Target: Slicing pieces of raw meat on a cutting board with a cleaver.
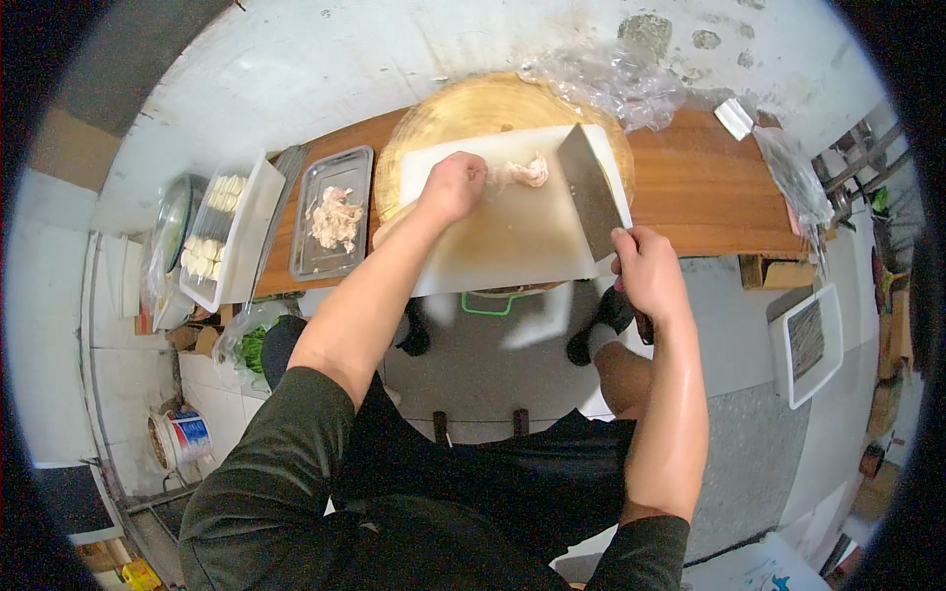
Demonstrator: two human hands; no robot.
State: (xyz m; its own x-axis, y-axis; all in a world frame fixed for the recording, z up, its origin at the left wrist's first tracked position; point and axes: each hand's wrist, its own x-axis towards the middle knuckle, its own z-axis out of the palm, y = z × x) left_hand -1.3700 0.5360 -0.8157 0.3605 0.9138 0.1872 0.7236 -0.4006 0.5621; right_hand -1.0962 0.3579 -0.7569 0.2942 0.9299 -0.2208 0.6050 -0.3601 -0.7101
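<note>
My right hand [648, 268] is wrapped round the handle of a cleaver [589, 192], whose broad blade rests along the right side of a white cutting board [473, 258]. A small piece of pale pink raw meat [532, 172] lies on the board, left of the blade. Over the board's left part, my left hand [456, 187] is closed with its fingers curled in; whatever they hold, if anything, is hidden. Beneath the board shows a thick round wooden block [468, 106]. To the left, a clear tray [362, 187] contains chopped raw meat [336, 219].
A white container [254, 212] with rows of pale sliced pieces [204, 258] stands at the table's left end. Crumpled clear plastic [611, 84] lies behind the block, against the wall. The wooden table [695, 187] extends rightward; a white basket [810, 345] sits lower right.
</note>
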